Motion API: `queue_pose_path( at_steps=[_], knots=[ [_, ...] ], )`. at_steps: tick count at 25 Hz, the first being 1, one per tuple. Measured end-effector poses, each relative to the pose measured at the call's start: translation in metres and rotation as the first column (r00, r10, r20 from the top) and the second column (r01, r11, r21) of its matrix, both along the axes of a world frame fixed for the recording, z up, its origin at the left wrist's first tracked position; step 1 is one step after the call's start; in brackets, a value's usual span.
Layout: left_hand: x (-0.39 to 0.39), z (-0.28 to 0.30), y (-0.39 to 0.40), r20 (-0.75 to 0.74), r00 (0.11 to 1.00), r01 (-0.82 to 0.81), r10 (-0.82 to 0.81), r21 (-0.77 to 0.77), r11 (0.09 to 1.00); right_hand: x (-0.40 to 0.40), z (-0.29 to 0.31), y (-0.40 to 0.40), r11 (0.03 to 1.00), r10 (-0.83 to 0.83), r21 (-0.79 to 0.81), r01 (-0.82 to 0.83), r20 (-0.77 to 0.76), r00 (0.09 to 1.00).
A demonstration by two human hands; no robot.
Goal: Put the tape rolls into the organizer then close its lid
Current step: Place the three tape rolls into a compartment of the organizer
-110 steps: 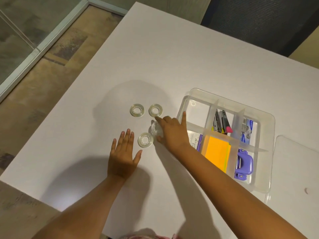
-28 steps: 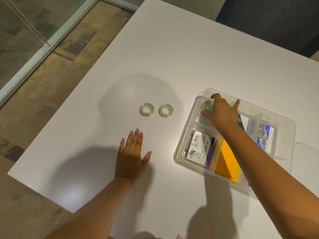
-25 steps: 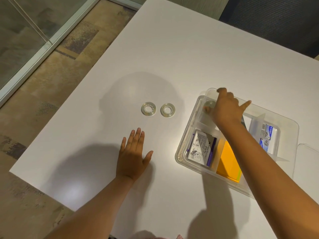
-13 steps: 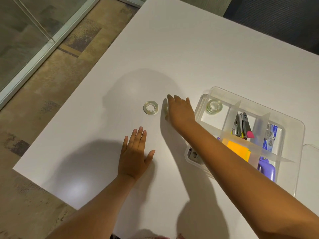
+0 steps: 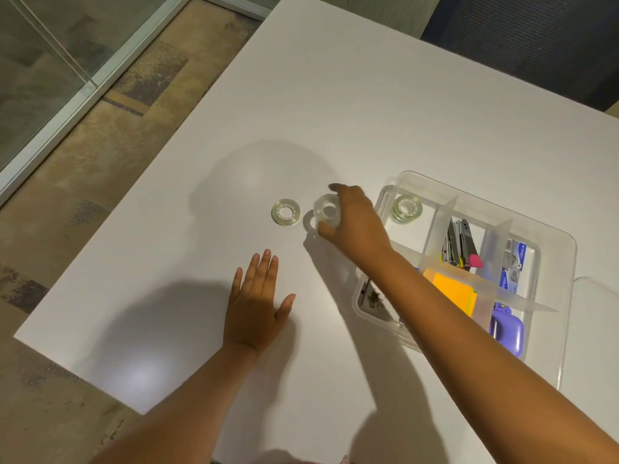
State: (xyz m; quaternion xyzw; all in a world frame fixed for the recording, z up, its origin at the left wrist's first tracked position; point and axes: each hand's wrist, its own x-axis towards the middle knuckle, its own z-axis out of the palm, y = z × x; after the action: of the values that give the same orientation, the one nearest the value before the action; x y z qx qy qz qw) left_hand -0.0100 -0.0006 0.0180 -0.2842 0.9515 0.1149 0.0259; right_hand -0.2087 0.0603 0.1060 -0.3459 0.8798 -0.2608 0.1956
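My right hand (image 5: pixel 355 224) pinches a clear tape roll (image 5: pixel 327 211), tilted and lifted just off the white table, left of the clear organizer (image 5: pixel 552 236). Another clear tape roll (image 5: pixel 285 212) lies flat on the table to its left. Tape rolls (image 5: pixel 406 208) sit stacked in the organizer's far-left compartment. My left hand (image 5: pixel 256 304) rests flat on the table, fingers spread, nearer to me. The organizer's clear lid (image 5: pixel 599 316) lies on the table at the right edge of the view.
The organizer's other compartments hold a stapler (image 5: pixel 459 244), orange sticky notes (image 5: pixel 450 291), a purple item (image 5: pixel 505 331) and staple boxes (image 5: pixel 514 259). The table's left edge (image 5: pixel 144 162) drops to the floor. A dark chair (image 5: pixel 522 35) stands beyond the far edge.
My right hand left a roll in the organizer, came back left to the table and has now lifted one of the two remaining rolls. My left hand has stayed flat.
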Motion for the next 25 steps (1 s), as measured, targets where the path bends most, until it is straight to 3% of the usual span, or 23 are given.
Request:
queue_pose_path(
  at_steps=[2, 4, 9, 17, 25],
  knots=[
    [0.0, 0.0, 0.0, -0.011, 1.0, -0.001, 0.001, 0.002, 1.0, -0.011, 0.013, 0.017, 0.986, -0.127, -0.105, 0.127, 0.001, 0.992],
    [0.0, -0.001, 0.0, -0.018, 1.0, 0.0, 0.0, 0.004, 1.0, -0.025, 0.021, 0.041, 0.969, -0.224, -0.111, 0.22, -0.023, 0.974],
    [0.001, -0.002, -0.001, -0.029, 1.0, 0.003, -0.002, 0.004, 1.0, -0.048, 0.013, 0.088, 0.909, -0.339, 0.192, 0.369, -0.172, 0.925],
    [0.001, -0.004, -0.001, -0.023, 1.0, 0.002, -0.002, -0.003, 1.0, -0.052, 0.002, 0.088, 0.797, -0.302, 0.469, 0.38, -0.235, 0.924],
    [0.001, -0.004, -0.001, -0.036, 0.999, 0.001, -0.001, 0.004, 1.0, -0.063, 0.011, 0.074, 0.679, -0.265, 0.662, 0.316, -0.18, 0.947]
  ],
)
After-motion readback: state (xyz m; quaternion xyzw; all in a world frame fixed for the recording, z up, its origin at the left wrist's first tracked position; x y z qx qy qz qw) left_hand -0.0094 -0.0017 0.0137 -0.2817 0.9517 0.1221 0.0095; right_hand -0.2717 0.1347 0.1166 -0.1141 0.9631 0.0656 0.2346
